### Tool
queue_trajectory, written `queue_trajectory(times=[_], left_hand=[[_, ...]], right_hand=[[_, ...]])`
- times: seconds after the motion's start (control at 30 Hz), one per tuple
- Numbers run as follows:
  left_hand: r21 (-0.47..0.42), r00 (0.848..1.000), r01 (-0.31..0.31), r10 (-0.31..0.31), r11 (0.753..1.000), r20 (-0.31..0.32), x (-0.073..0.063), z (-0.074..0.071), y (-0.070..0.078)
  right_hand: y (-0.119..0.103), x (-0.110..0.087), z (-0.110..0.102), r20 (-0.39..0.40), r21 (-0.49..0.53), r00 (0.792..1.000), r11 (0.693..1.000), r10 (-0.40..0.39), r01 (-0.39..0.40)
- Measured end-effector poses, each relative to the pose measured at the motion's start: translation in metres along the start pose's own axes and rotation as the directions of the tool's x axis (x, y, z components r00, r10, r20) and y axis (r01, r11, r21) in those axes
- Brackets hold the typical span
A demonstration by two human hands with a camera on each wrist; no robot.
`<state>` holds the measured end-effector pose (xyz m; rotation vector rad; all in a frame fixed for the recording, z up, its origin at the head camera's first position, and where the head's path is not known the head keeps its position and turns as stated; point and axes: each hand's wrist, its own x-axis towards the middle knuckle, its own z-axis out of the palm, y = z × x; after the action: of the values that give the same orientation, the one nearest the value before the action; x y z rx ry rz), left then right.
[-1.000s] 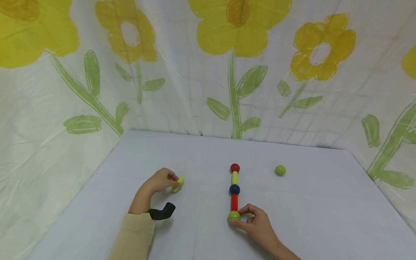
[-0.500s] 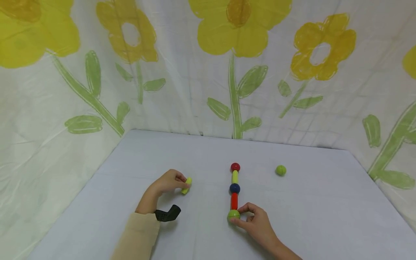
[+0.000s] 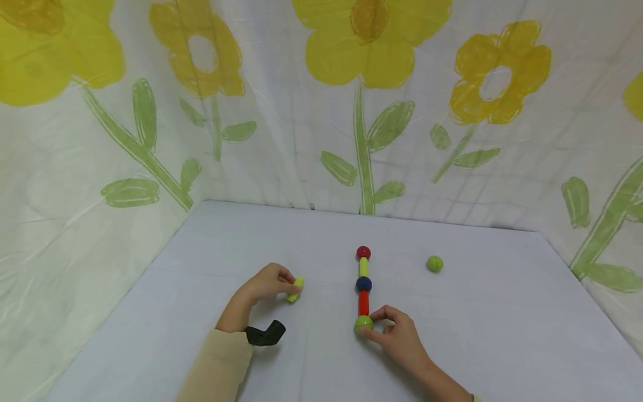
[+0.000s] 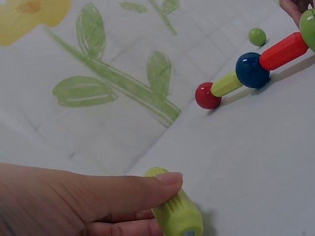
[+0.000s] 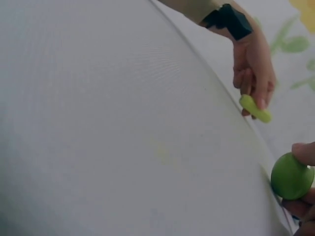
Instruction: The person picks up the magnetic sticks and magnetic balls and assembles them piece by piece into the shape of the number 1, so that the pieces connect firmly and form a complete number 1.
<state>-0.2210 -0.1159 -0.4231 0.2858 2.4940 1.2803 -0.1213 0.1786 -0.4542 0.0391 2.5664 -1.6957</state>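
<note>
My left hand (image 3: 273,282) pinches a yellow-green rod (image 3: 295,290) between thumb and fingers; in the left wrist view the rod (image 4: 178,211) shows ridged sides and a greyish spot on its end. With thumb and fingertips my right hand (image 3: 400,339) grips a green ball (image 3: 364,323), the near end of a joined chain. Running away from that ball are a red rod (image 3: 364,303), a blue ball (image 3: 364,284), a yellow-green rod (image 3: 363,267) and a red ball (image 3: 363,253). The right wrist view catches the gripped green ball (image 5: 292,176) at its right edge.
Another green ball (image 3: 435,263) lies apart, to the right of the chain's far end. Everything rests on a white-covered table (image 3: 477,301). A white curtain (image 3: 281,162) painted with flowers hangs behind it. A black wrist mount (image 3: 266,333) juts from the left sleeve.
My left hand has carried the yellow-green rod to the right, closer to the chain. The right hand has slid the whole chain slightly away from me.
</note>
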Motion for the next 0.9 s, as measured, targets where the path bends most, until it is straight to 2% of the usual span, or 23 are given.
queue_trajectory(times=[0.1,0.47,0.73,0.9], left_hand=[[0.002,1.0,0.003,-0.003,1.0,0.014,0.001,0.003,0.004],[-0.015,0.99,-0.015,0.017,1.0,0.142,0.004,0.023,0.011],[-0.026,0.974,-0.049,0.053,0.998,0.22,0.005,0.036,0.015],[-0.033,0.965,-0.046,0.053,0.998,0.257,0.003,0.042,0.02]], right_hand=[[0.001,0.005,-0.001,-0.015,-0.009,1.0,1.0,-0.003,0.003],[-0.001,0.014,-0.003,-0.032,-0.025,0.999,1.0,-0.006,0.006],[-0.002,0.017,-0.002,-0.043,-0.038,0.999,0.999,0.005,-0.007],[-0.002,0.018,-0.002,-0.047,-0.039,0.999,0.999,-0.002,0.0]])
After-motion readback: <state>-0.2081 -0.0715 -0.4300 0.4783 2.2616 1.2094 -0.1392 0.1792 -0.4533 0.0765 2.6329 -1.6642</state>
